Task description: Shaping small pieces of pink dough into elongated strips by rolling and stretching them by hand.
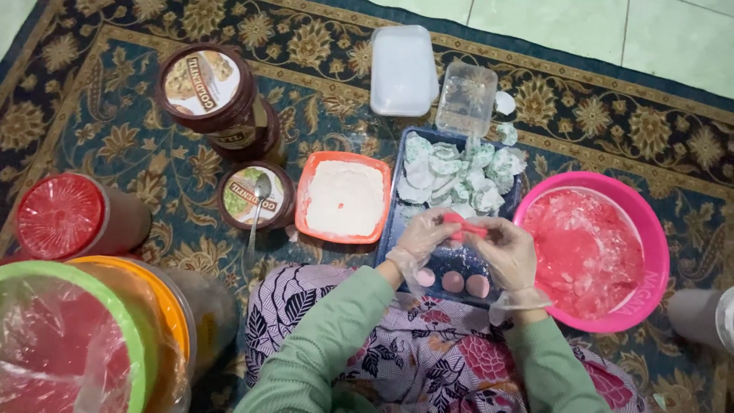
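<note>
Open room: bare carpet (pixel 115 145) at 10 o'clock between the jars; tiled floor (pixel 612 30) past the carpet edge at 1 o'clock.
Left hand (pixel 420 239): gloved, fingers curled, pinching the pink dough piece (pixel 462 226) at its left end.
Right hand (pixel 505 248): gloved, fingers bent, gripping the same piece from the right.
Dark blue tray (pixel 390 229): under both hands; white wrapped pieces at its 12 o'clock end, three pink balls (pixel 453 281) at 6 o'clock.
Pink bowl (pixel 650 252): at 3 o'clock, touching the tray; pink dough under plastic.
Orange dish (pixel 306 183): at 9 o'clock of the tray; white flour.
Clear tub (pixel 466 99): at 12 o'clock, contents hard to tell.
Spoon (pixel 258 203): resting on a brown jar lid.
</note>
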